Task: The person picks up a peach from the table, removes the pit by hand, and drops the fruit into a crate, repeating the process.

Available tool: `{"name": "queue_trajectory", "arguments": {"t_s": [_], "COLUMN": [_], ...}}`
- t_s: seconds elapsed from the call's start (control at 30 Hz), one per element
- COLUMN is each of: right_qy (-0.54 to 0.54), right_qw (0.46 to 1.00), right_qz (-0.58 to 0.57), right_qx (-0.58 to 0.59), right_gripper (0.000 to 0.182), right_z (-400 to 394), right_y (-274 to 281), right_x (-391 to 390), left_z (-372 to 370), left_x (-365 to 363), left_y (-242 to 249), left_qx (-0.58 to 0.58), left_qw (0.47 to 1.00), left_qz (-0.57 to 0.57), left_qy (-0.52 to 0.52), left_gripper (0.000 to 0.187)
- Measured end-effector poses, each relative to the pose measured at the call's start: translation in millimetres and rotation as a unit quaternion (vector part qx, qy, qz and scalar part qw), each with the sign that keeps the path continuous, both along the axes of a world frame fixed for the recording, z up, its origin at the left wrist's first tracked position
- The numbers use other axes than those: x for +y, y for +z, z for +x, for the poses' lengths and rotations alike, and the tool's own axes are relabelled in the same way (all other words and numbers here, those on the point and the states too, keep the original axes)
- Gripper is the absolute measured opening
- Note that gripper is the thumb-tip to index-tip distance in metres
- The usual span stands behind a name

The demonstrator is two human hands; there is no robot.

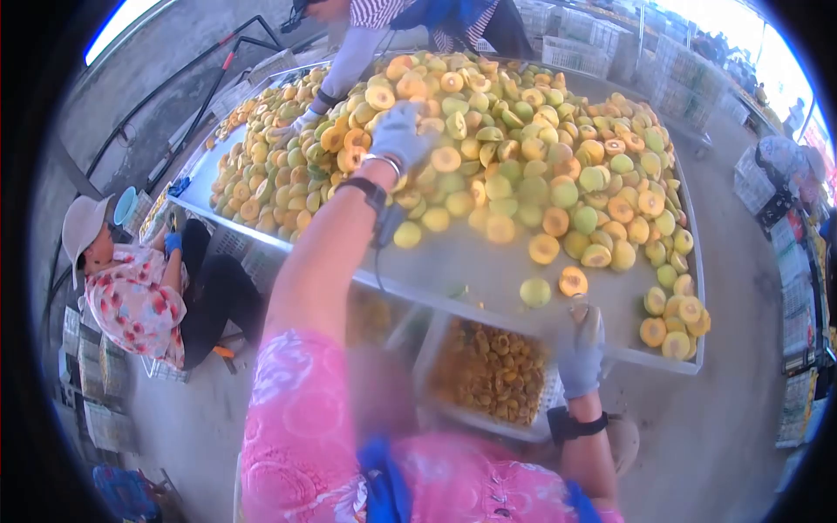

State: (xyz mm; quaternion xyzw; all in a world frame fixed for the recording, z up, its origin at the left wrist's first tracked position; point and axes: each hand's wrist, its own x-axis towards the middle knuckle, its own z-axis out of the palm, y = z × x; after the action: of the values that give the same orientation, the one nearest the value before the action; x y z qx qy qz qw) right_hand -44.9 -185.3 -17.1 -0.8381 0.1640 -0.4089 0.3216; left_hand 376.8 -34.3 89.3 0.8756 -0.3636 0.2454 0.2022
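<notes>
A large heap of yellow-green stone fruit, many pieces cut in half, lies on a metal-topped table. My left hand, in a light grey glove, reaches across the table onto the heap. Its fingers look apart over the fruit, though they are somewhat blurred. My right hand, gloved too, is closed at the table's near edge. Whatever it holds is too blurred to name. Just beyond it lie a halved fruit and a greenish fruit.
Below the near table edge stands a white crate with brown fruit stones. Across the table another person's gloved hand touches the heap. A seated person is at left. Stacked crates stand behind; more line the right.
</notes>
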Motion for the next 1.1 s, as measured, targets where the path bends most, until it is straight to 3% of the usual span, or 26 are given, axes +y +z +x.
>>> {"name": "queue_trajectory", "arguments": {"t_s": [0.07, 0.1, 0.17, 0.23, 0.3, 0.4, 0.43, 0.53, 0.6, 0.73, 0.8, 0.97, 1.03, 1.1], "right_qy": [-0.012, -0.012, -0.023, -0.029, -0.031, 0.006, 0.008, 0.028, 0.037, 0.008, 0.026, 0.025, 0.012, 0.023], "right_qw": [0.997, 0.997, 0.991, 0.992, 0.993, 0.981, 0.980, 0.979, 0.963, 0.985, 0.979, 0.986, 0.989, 0.980], "right_qz": [-0.049, -0.047, 0.092, 0.077, 0.062, 0.164, 0.169, 0.183, 0.235, 0.160, 0.183, 0.147, 0.129, 0.176], "right_qx": [0.063, 0.065, 0.093, 0.096, 0.099, 0.102, 0.109, 0.086, 0.123, 0.063, 0.089, 0.071, 0.076, 0.086], "right_gripper": [0.016, 0.016, 0.020, 0.020, 0.021, 0.019, 0.019, 0.019, 0.014, 0.016, 0.015, 0.017, 0.017, 0.019], "right_z": [10.0, 12.6, 14.7, 10.8, 16.8, 19.0, 19.2, 20.7, 21.8, 25.3, 23.7, 24.5, 22.5, 21.8], "right_y": [-0.9, 2.2, 0.9, -6.6, -7.6, 6.0, 3.6, 5.5, 15.4, 10.1, 13.7, 6.3, 6.8, 7.4], "right_x": [1.2, 2.7, 6.3, 4.8, 0.4, 5.9, 5.9, 5.4, 9.7, 12.0, 11.4, 8.8, 9.5, 9.6], "left_z": [37.0, 57.0, 90.3, 104.0, 137.9, 144.3, 135.0, 122.2, 102.4, 70.6, 56.8, 4.7, -9.1, -21.0], "left_x": [-4.6, -6.6, -10.4, -13.0, -17.4, -23.4, -26.2, -26.8, -29.6, -38.6, -33.9, -26.7, -21.2, -15.5], "left_y": [21.9, 27.6, 32.8, 38.7, 15.6, 13.1, 22.9, 27.3, 30.9, 4.6, 1.5, -12.2, -38.9, -51.1], "left_qx": [0.009, 0.010, -0.015, 0.063, 0.052, -0.017, 0.025, 0.009, 0.114, 0.096, 0.246, 0.249, 0.281, 0.251], "left_qw": [0.994, 0.994, 0.986, 0.980, 0.976, 0.979, 0.975, 0.974, 0.967, 0.969, 0.959, 0.958, 0.954, 0.959], "left_qz": [0.032, 0.035, 0.072, 0.071, 0.082, 0.159, 0.183, 0.192, 0.226, 0.220, 0.138, 0.125, -0.001, 0.055], "left_qy": [0.104, 0.104, 0.148, 0.173, 0.195, 0.128, 0.124, 0.122, 0.037, 0.065, 0.015, -0.073, -0.106, -0.120], "left_gripper": [0.073, 0.073, 0.085, 0.094, 0.098, 0.096, 0.094, 0.092, 0.090, 0.082, 0.073, 0.066, 0.062, 0.058]}}
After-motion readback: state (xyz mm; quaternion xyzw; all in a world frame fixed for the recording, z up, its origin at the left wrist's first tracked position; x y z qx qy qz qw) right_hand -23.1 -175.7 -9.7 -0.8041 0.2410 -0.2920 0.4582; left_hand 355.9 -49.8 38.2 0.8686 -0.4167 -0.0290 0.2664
